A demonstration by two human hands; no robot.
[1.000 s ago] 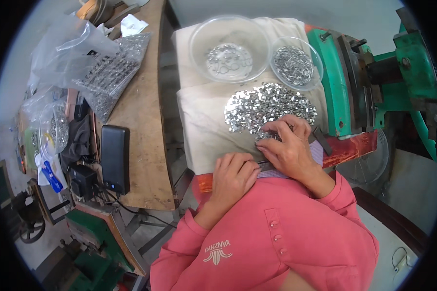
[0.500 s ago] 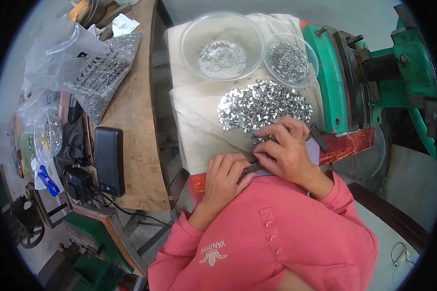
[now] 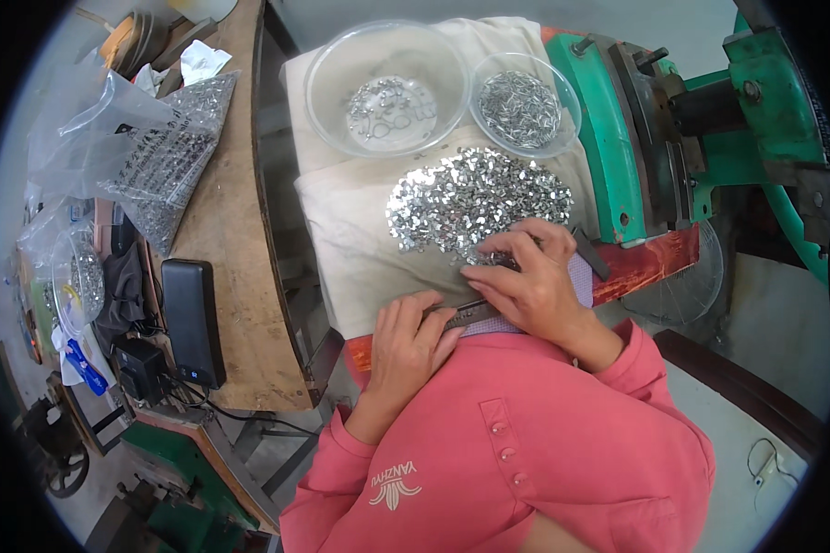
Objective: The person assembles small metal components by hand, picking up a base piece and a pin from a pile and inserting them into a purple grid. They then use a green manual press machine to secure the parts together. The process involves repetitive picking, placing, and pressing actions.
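Observation:
A heap of small shiny metal pieces (image 3: 478,198) lies on a cream cloth (image 3: 355,235) in front of me. My left hand (image 3: 406,336) grips the left end of a narrow dark metal strip (image 3: 470,315), which has a row of small marks or slots along it. My right hand (image 3: 537,281) is at the heap's near edge, fingers curled and thumb close to them, with a few small metal pieces between them. Its palm is hidden. Under the strip and right hand is a purple patterned pad (image 3: 581,279); a dark flat bar (image 3: 590,254) lies beside it.
Behind the heap stand a large clear tub (image 3: 318,115) with some pieces and a smaller clear bowl (image 3: 572,115) of slim metal parts. A green machine (image 3: 604,147) is at right. On the left wooden table (image 3: 235,276) are a bag of parts (image 3: 171,161) and a black power bank (image 3: 192,323).
My right hand has drawn slightly away from the strip toward the heap. The left hand still holds the strip. The whole view has shifted a little.

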